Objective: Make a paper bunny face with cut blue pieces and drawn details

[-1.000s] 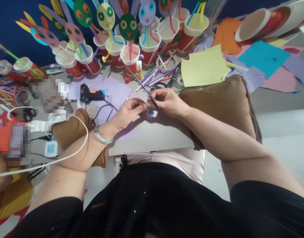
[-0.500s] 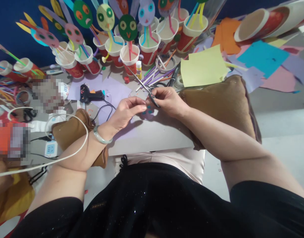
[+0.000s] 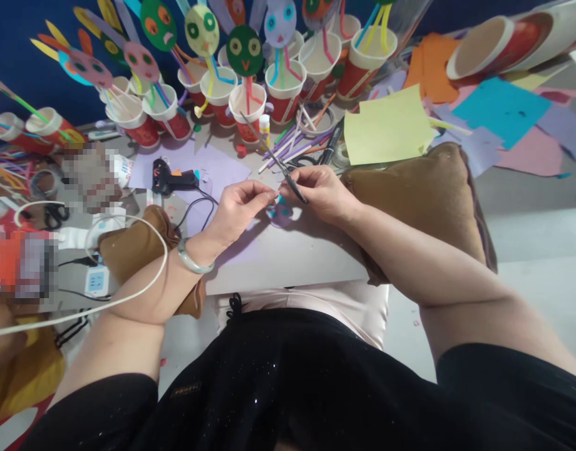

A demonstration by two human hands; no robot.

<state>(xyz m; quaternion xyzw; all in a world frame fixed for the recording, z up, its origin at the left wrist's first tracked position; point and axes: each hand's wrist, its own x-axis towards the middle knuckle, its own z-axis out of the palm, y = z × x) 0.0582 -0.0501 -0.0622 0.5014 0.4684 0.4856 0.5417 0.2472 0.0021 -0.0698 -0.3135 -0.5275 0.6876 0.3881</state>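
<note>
My right hand [image 3: 323,191] is closed around a pair of scissors [image 3: 270,152], whose blades point up and away to the left. Thumb and fingers of my left hand [image 3: 241,210] are pinched together close by; whatever is between them is too small to make out. Under the fingertips, a purple paper face [image 3: 280,216] with blue eye pieces lies on the table [image 3: 311,260]. To the left rests a black glue gun [image 3: 175,177] with its cord, on purple paper [image 3: 208,156].
Behind stand red paper cups [image 3: 247,109] bearing paper animal faces on straws. A glue stick [image 3: 264,130] and loose straws [image 3: 295,147] lie before them. Brown cushions [image 3: 410,194] flank my arms, coloured paper [image 3: 386,128] lies at right, and a white cable [image 3: 104,307] crosses my left forearm.
My hands have shifted slightly, and the scissors have turned a little in my right hand. More of the purple paper face shows below the fingers.
</note>
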